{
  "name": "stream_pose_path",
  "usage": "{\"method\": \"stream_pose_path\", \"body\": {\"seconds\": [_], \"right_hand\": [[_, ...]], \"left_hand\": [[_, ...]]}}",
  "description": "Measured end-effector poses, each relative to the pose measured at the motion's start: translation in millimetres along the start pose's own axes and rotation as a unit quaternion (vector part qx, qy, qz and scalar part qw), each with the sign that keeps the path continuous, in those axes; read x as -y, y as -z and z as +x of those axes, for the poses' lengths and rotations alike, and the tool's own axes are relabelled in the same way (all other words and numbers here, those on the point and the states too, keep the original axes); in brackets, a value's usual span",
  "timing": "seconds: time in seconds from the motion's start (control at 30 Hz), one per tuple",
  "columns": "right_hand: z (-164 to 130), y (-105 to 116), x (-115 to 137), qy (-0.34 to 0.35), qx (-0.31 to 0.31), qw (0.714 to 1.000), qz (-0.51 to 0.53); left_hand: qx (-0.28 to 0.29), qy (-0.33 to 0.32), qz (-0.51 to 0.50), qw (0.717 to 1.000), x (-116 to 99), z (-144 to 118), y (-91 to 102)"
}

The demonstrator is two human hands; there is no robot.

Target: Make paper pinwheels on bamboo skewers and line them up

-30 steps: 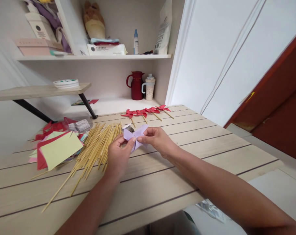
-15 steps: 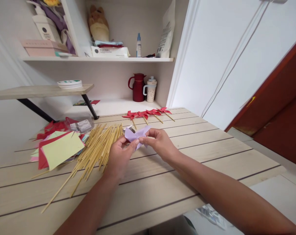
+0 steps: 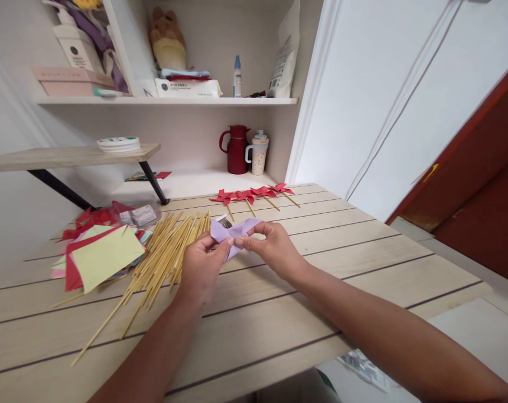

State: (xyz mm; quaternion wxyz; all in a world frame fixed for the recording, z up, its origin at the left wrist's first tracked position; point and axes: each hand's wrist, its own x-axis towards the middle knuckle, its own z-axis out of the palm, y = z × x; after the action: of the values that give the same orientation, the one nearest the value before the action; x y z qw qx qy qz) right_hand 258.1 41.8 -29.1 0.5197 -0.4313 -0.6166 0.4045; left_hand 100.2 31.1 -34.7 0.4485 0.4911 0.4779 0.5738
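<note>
A piece of purple paper [image 3: 236, 230], its corners folded in toward the middle, is held just above the table between both hands. My left hand [image 3: 201, 263] pinches it from the left, thumb near its centre. From the right, my right hand [image 3: 274, 246] pinches it with thumb and fingers, the two thumbs almost meeting. Behind the paper a small open container [image 3: 225, 222] with dark contents partly shows. Several red paper pinwheels [image 3: 263, 192] on sticks lie in a row at the back of the table. A pile of thin wooden sticks [image 3: 165, 257] spreads beside my left hand.
Coloured paper sheets [image 3: 107, 257] are stacked at the left, by a clear plastic box [image 3: 140, 212] and red paper pieces. A raised wooden shelf [image 3: 69, 157] on black legs stands over that side. A red jug [image 3: 237, 151] and a speckled cup [image 3: 259, 154] sit at the back.
My hands have shifted slightly left with the purple paper, and its left side is spread a little wider. More of the small container shows behind it.
</note>
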Motion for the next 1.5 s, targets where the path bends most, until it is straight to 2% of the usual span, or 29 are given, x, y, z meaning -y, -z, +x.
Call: {"method": "stream_pose_path", "body": {"seconds": [0.2,0.43,0.73,0.9,1.1,1.27,1.5], "right_hand": [[5,-1,-3,-0.038,0.063,0.992,0.1],[9,6,-12,-0.108,0.035,0.986,0.12],[6,1,-6,-0.056,0.061,0.992,0.091],[7,-2,-11,-0.077,0.115,0.986,0.096],[8,-2,-12,-0.075,0.108,0.987,0.089],[6,1,-6,-0.055,0.126,0.985,0.105],[8,-1,-5,-0.061,0.083,0.99,0.094]], "left_hand": [[-0.002,0.068,-0.087,0.994,7,9,4.9],[-0.032,0.075,-0.103,0.991,16,18,12.5],[-0.056,0.079,-0.102,0.99,13,16,12.3],[-0.051,0.079,-0.129,0.987,13,16,11.9],[-0.045,0.081,-0.15,0.984,11,16,11.1],[-0.038,0.075,-0.131,0.988,12,15,12.8],[0.001,0.071,-0.124,0.99,11,11,10.3]]}}
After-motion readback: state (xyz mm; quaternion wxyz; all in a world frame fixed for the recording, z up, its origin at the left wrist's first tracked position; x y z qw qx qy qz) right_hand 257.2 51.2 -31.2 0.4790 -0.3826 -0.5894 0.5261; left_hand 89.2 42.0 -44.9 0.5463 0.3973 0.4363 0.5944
